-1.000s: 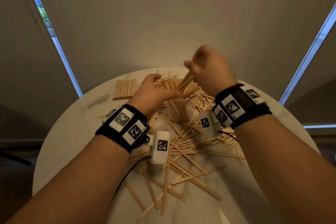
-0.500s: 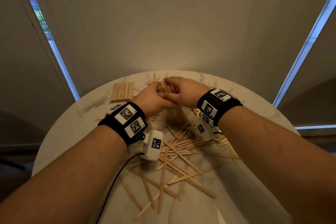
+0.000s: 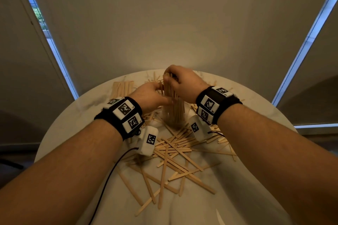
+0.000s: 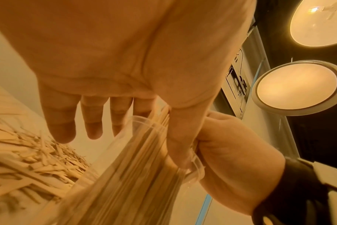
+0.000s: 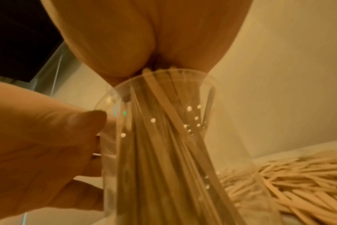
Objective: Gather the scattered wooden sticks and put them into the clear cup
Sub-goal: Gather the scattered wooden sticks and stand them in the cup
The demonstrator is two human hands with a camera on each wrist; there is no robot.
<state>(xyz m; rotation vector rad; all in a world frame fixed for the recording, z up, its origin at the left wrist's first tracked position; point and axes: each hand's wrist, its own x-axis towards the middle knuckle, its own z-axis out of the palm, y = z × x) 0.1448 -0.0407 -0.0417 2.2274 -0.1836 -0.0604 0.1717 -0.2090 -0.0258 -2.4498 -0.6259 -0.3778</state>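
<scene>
A clear cup (image 3: 173, 118) stands upright mid-table, packed with a bundle of wooden sticks (image 3: 172, 97). My right hand (image 3: 182, 82) grips the tops of the sticks from above, over the cup rim (image 5: 212, 85). My left hand (image 3: 151, 97) steadies the cup. Its thumb (image 4: 181, 137) lies on the near wall, and its fingers (image 4: 92, 121) reach straight past the far side. Loose sticks (image 3: 173, 151) lie criss-crossed in front of the cup, and more are piled behind it (image 5: 289, 175).
The round white table (image 3: 73, 124) ends close behind the cup, with blinds beyond. A neat row of sticks (image 3: 121, 87) lies at the back left. A dark cable (image 3: 109, 179) hangs from my left wrist over the table's near left.
My right hand, which held a bundle of sticks raised and slanted above the cup, came down beside my left hand. It now grips the sticks standing upright in the cup. My left hand stayed there.
</scene>
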